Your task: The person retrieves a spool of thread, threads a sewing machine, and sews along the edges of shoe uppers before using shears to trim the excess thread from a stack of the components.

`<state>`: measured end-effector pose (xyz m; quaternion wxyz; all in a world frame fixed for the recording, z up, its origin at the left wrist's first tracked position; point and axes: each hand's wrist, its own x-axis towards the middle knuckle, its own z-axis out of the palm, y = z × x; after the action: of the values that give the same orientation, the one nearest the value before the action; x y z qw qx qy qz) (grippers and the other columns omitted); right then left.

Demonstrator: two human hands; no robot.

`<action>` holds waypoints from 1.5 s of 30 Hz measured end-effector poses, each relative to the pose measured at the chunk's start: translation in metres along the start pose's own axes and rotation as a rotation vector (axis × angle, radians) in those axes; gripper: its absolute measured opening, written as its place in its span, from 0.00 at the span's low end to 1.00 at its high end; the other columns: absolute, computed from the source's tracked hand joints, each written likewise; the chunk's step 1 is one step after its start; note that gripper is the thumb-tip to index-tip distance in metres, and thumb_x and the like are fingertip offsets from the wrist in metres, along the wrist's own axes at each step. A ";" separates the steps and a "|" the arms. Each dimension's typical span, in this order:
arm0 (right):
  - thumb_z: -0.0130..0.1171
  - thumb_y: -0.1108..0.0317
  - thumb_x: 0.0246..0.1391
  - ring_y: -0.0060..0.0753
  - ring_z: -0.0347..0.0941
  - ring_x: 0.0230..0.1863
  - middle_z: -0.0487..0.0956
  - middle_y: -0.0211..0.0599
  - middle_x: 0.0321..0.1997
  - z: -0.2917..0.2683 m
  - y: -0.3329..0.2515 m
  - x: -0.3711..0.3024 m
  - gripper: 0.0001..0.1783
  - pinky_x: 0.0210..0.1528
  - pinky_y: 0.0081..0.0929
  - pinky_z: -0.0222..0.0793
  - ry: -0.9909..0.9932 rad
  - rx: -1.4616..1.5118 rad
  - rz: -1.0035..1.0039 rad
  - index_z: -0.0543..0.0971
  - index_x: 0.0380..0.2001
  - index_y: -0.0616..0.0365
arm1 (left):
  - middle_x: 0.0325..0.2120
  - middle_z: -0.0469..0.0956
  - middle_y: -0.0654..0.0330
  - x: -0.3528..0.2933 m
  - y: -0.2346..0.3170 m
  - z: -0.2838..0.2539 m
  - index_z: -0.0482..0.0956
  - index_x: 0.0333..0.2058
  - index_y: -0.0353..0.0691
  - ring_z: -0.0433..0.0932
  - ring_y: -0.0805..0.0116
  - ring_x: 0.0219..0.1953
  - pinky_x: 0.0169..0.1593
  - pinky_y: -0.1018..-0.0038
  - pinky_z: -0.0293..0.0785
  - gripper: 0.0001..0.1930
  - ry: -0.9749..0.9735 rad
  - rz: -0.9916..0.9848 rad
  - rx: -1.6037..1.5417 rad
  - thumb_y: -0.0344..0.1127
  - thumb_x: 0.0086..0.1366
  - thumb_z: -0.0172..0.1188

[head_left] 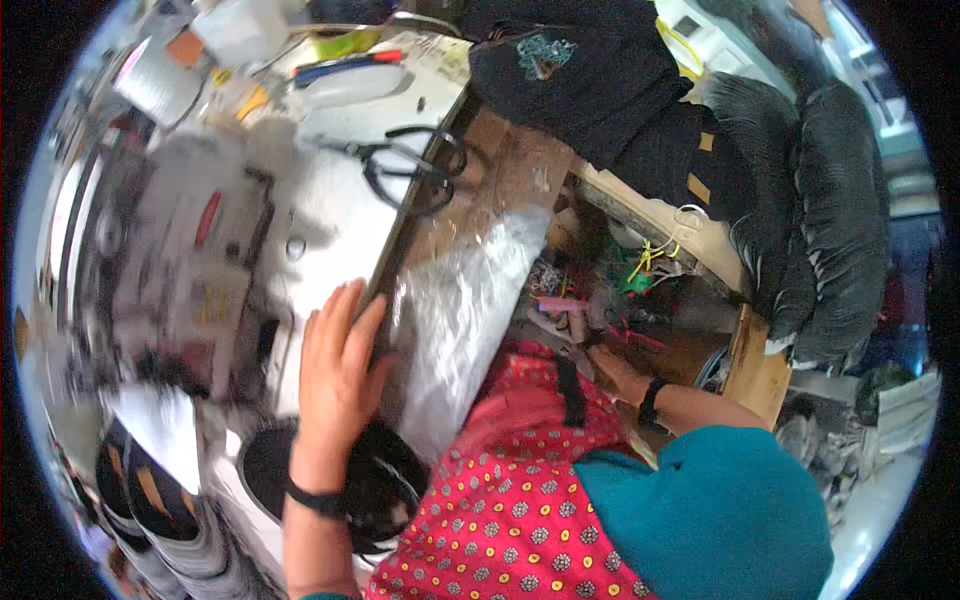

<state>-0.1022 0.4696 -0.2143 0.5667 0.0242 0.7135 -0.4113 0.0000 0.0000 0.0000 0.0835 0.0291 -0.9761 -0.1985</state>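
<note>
Head view shows your left hand (340, 365) spread flat, grip wide and empty, on the white counter (330, 215) edge as if bracing, beside the clear plastic sheet (465, 300), while your right hand (605, 362) reaches into clutter below, its grip hidden.

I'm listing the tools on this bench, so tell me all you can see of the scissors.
The scissors are large, with two black loop handles and blades that look like dark metal. They lie flat on the white table top, near its dark right edge, handles toward that edge and blades pointing left. They look closed or nearly so; blur hides the tips. Nothing holds them: the left hand rests flat well below them, by the clear plastic sheet. The right hand is off to the right, below the table's edge.
</note>
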 end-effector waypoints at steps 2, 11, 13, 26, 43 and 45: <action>0.75 0.62 0.44 0.60 0.53 0.74 0.59 0.54 0.74 -0.006 0.018 0.025 0.57 0.69 0.48 0.61 0.131 -0.987 -0.474 0.53 0.73 0.57 | 0.58 0.75 0.47 0.006 -0.006 0.003 0.79 0.53 0.39 0.71 0.45 0.63 0.66 0.53 0.66 0.23 0.083 0.011 -0.050 0.19 0.57 0.60; 0.78 0.58 0.29 0.66 0.74 0.42 0.76 0.53 0.36 -0.005 -0.027 0.018 0.34 0.42 0.52 0.69 0.167 -0.879 -0.237 0.75 0.41 0.61 | 0.48 0.81 0.49 0.001 -0.017 0.017 0.83 0.40 0.34 0.79 0.48 0.55 0.62 0.52 0.71 0.12 0.111 -0.050 -0.080 0.17 0.58 0.59; 0.75 0.58 0.35 0.59 0.74 0.40 0.76 0.50 0.34 -0.042 -0.041 0.049 0.24 0.39 0.49 0.68 -0.404 -1.039 -0.627 0.79 0.36 0.57 | 0.48 0.81 0.48 -0.007 -0.018 0.021 0.82 0.38 0.33 0.79 0.49 0.54 0.61 0.54 0.72 0.10 0.162 -0.064 -0.098 0.16 0.58 0.59; 0.55 0.64 0.60 0.50 0.76 0.55 0.79 0.52 0.55 -0.005 -0.195 0.321 0.21 0.55 0.45 0.73 0.708 -0.666 -0.622 0.77 0.54 0.60 | 0.41 0.80 0.50 -0.006 -0.009 0.031 0.78 0.30 0.33 0.79 0.47 0.51 0.59 0.57 0.72 0.07 0.144 0.070 0.094 0.16 0.55 0.61; 0.54 0.84 0.56 0.37 0.76 0.49 0.79 0.43 0.53 -0.147 -0.093 0.193 0.21 0.48 0.36 0.74 0.769 -1.005 -0.837 0.78 0.52 0.58 | 0.45 0.82 0.52 -0.014 -0.017 0.023 0.81 0.32 0.33 0.79 0.56 0.54 0.60 0.66 0.71 0.04 0.129 -0.041 -0.049 0.18 0.59 0.61; 0.52 0.81 0.59 0.50 0.76 0.45 0.79 0.49 0.51 -0.162 -0.061 0.172 0.22 0.47 0.42 0.75 0.463 -0.878 -0.478 0.78 0.56 0.53 | 0.48 0.80 0.47 -0.019 -0.020 0.026 0.80 0.35 0.32 0.77 0.52 0.56 0.62 0.62 0.69 0.02 0.124 -0.072 -0.051 0.23 0.64 0.61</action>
<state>-0.3214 0.4549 -0.3197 0.2425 -0.2874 0.9097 -0.1762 0.0143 -0.0068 -0.0348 0.1372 0.0744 -0.9620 -0.2239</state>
